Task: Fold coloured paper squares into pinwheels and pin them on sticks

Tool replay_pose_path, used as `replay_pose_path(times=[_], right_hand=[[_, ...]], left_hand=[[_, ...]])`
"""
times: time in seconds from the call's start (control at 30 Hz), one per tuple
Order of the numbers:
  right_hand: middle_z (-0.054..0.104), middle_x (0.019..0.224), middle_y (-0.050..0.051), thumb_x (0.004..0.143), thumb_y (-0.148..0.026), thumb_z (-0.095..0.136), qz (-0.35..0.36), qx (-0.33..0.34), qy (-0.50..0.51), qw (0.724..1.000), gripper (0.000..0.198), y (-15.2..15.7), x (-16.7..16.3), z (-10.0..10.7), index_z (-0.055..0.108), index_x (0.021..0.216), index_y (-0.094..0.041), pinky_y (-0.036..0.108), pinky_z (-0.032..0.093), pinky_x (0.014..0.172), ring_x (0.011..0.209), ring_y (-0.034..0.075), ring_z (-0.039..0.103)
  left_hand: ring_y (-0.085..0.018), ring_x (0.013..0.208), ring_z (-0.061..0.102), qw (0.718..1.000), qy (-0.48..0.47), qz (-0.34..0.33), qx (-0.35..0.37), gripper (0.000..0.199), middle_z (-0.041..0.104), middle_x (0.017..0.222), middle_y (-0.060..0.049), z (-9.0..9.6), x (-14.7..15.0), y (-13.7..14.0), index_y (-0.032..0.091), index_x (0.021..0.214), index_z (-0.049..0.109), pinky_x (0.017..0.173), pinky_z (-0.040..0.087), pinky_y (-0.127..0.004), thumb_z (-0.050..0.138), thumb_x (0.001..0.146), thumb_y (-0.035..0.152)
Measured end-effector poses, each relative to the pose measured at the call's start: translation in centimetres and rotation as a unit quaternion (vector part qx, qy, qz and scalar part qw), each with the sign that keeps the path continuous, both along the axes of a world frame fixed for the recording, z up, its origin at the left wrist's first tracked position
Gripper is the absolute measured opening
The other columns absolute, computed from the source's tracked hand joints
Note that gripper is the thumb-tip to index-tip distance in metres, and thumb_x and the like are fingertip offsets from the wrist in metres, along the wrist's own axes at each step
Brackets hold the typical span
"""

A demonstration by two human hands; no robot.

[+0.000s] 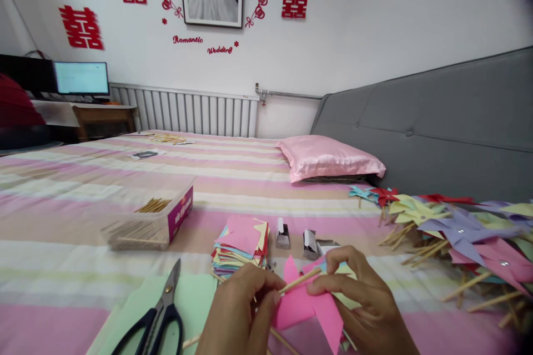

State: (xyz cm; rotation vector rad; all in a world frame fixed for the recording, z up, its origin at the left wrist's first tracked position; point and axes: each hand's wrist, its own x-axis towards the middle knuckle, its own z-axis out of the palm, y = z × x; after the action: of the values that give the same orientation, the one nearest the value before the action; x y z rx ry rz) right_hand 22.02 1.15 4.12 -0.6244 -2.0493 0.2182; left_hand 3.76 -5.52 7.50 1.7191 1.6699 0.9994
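Between my two hands is a bright pink paper pinwheel (297, 308), its folded blades spread out. A thin wooden stick (300, 280) lies across its back. My left hand (245, 305) pinches the near end of this stick, thumb against fingers. On the other side, my right hand (362, 294) has thumb and forefinger closed at the stick's far end and the pinwheel's middle. Just beyond my hands stands a stack of cut coloured paper squares (241, 244). Scissors (164, 302) with black handles rest on pale green paper sheets (195, 288), left of my left hand.
A clear plastic box (179, 216) holding wooden sticks stands at left. Two small open boxes (283, 236) sit beyond my right hand. Several finished pinwheels (462, 233) pile up at right. Farther back are a pink pillow (328, 158) and a grey headboard (437, 116).
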Motion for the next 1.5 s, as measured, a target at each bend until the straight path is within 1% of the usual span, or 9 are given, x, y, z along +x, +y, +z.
replay_pose_path(times=[0.07,0.17,0.33,0.5,0.7,0.83,0.97,1.17,1.5], right_hand=[[0.052,0.089,0.005,0.077,-0.010,0.057,-0.008,-0.013,0.006,1.000,0.017,0.0,0.0,-0.2,0.066,0.078,-0.025,0.032,0.047,0.070,0.082,0.019,0.057],[0.056,0.098,0.005,0.075,-0.008,0.058,0.018,0.010,-0.005,1.000,0.018,0.2,-0.1,-0.1,0.065,0.079,-0.025,0.032,0.046,0.074,0.090,0.020,0.055],[0.065,0.085,0.003,0.076,-0.008,0.056,0.051,0.060,-0.011,0.997,0.017,0.6,-0.3,0.4,0.063,0.081,-0.023,0.037,0.040,0.077,0.083,0.019,0.058],[0.067,0.084,0.002,0.075,-0.008,0.055,0.050,0.052,-0.020,0.997,0.017,0.4,-0.3,0.5,0.062,0.081,-0.023,0.037,0.038,0.079,0.079,0.019,0.060],[0.066,0.080,0.001,0.074,-0.008,0.055,0.054,0.034,-0.016,0.998,0.018,0.4,-0.4,0.4,0.061,0.079,-0.024,0.037,0.039,0.078,0.075,0.019,0.061],[0.066,0.080,0.001,0.074,-0.007,0.054,0.062,0.013,-0.022,0.998,0.020,0.4,-0.3,0.4,0.061,0.082,-0.024,0.040,0.037,0.081,0.076,0.019,0.061],[0.065,0.079,0.001,0.074,-0.006,0.055,0.070,0.010,-0.023,0.997,0.019,0.4,-0.1,0.6,0.061,0.080,-0.023,0.041,0.036,0.082,0.076,0.019,0.060],[0.066,0.080,0.000,0.073,-0.005,0.056,0.083,0.004,-0.013,0.996,0.020,0.4,-0.2,0.8,0.062,0.078,-0.023,0.037,0.040,0.076,0.076,0.018,0.060],[0.067,0.076,0.001,0.074,-0.008,0.056,0.072,0.012,-0.004,0.997,0.017,0.3,-0.4,1.0,0.061,0.076,-0.023,0.038,0.042,0.076,0.073,0.019,0.061]], left_hand=[[-0.017,0.069,0.055,1.000,0.008,-0.002,-0.001,0.019,0.062,0.076,-0.005,0.2,0.1,0.0,0.017,0.080,0.063,0.064,0.040,-0.029,0.043,0.080,0.019],[-0.017,0.067,0.054,1.000,0.011,-0.001,-0.002,0.019,0.062,0.074,-0.005,0.2,0.2,0.0,0.017,0.080,0.063,0.062,0.039,-0.028,0.044,0.079,0.019],[-0.017,0.066,0.055,1.000,0.012,0.001,-0.004,0.020,0.062,0.073,-0.005,0.4,0.4,0.0,0.017,0.079,0.064,0.061,0.039,-0.028,0.044,0.079,0.018],[-0.017,0.068,0.055,1.000,0.018,0.001,-0.002,0.021,0.063,0.074,-0.005,0.8,0.4,-0.1,0.016,0.080,0.064,0.062,0.040,-0.028,0.043,0.079,0.018],[-0.018,0.069,0.056,1.000,0.019,-0.002,-0.011,0.021,0.063,0.076,-0.006,0.6,0.4,-0.1,0.016,0.080,0.064,0.063,0.041,-0.029,0.043,0.079,0.017],[-0.018,0.069,0.057,1.000,0.025,-0.004,-0.008,0.021,0.064,0.078,-0.007,0.7,0.6,-0.2,0.016,0.083,0.064,0.063,0.041,-0.029,0.044,0.079,0.019],[-0.018,0.069,0.057,1.000,0.000,-0.006,-0.014,0.021,0.064,0.076,-0.006,0.7,0.7,-0.2,0.015,0.082,0.064,0.063,0.041,-0.028,0.044,0.079,0.020],[-0.017,0.065,0.056,1.000,-0.003,0.003,-0.019,0.021,0.063,0.072,-0.005,0.4,0.5,-0.1,0.016,0.078,0.064,0.060,0.040,-0.028,0.043,0.079,0.020],[-0.017,0.064,0.055,1.000,-0.003,0.005,-0.011,0.020,0.063,0.071,-0.005,0.5,0.6,-0.2,0.017,0.077,0.064,0.059,0.040,-0.027,0.044,0.078,0.020]])
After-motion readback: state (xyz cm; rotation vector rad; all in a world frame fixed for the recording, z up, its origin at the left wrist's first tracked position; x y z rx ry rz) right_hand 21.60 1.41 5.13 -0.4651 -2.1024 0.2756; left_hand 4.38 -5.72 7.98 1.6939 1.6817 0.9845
